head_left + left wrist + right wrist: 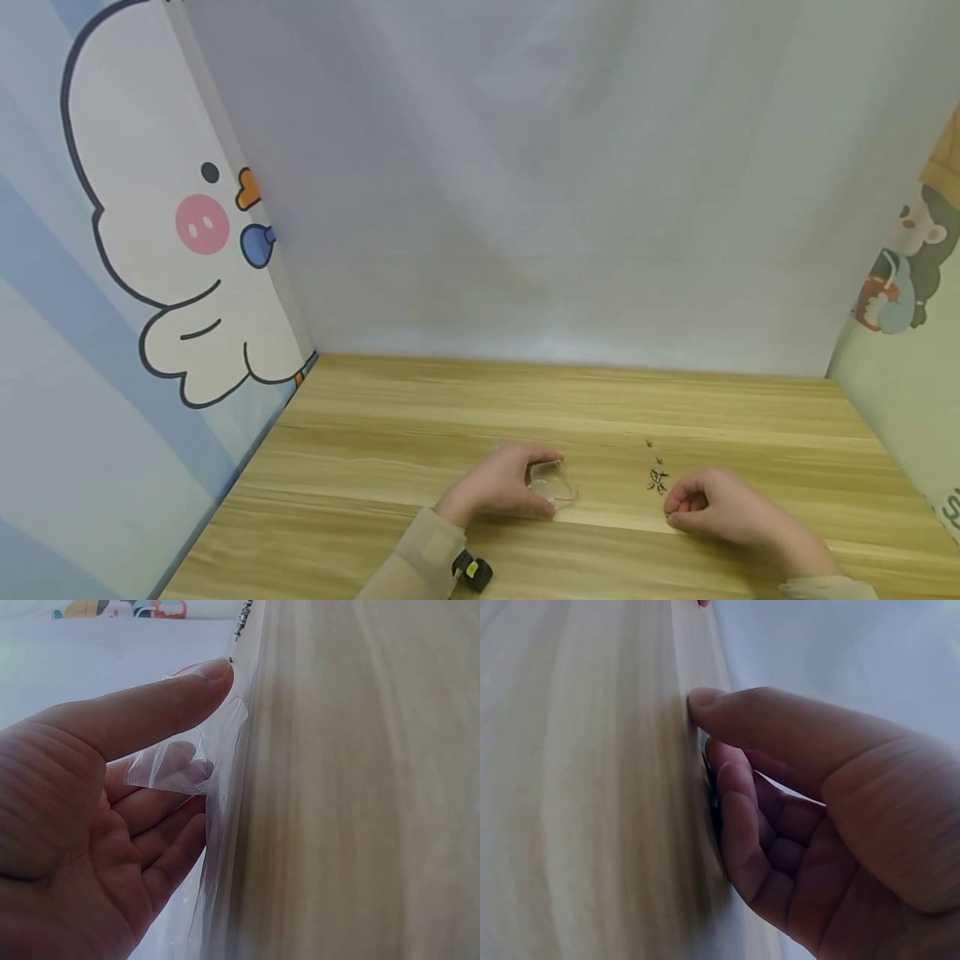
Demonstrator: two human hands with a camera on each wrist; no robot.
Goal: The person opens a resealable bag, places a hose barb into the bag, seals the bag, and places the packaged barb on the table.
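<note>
A small clear plastic bag [553, 485] lies on the wooden table in the head view. My left hand [512, 482] holds it, thumb and forefinger spread at its two sides. In the left wrist view, the crinkled plastic [169, 769] stands between the thumb and the fingers. To the bag's right is a small cluster of dark metal pieces like tiny screws [657, 481]. My right hand [716, 508] is just right of that cluster, fingers curled and fingertips down at the tabletop. In the right wrist view something dark shows under its fingertips [724, 754]; I cannot tell whether it is held.
Two more tiny metal pieces [654, 452] lie behind the cluster. A black device with a yellow mark [472, 572] sits at my left wrist. A pale curtain [525, 208] backs the wooden table [420, 392], and printed panels stand at both sides.
</note>
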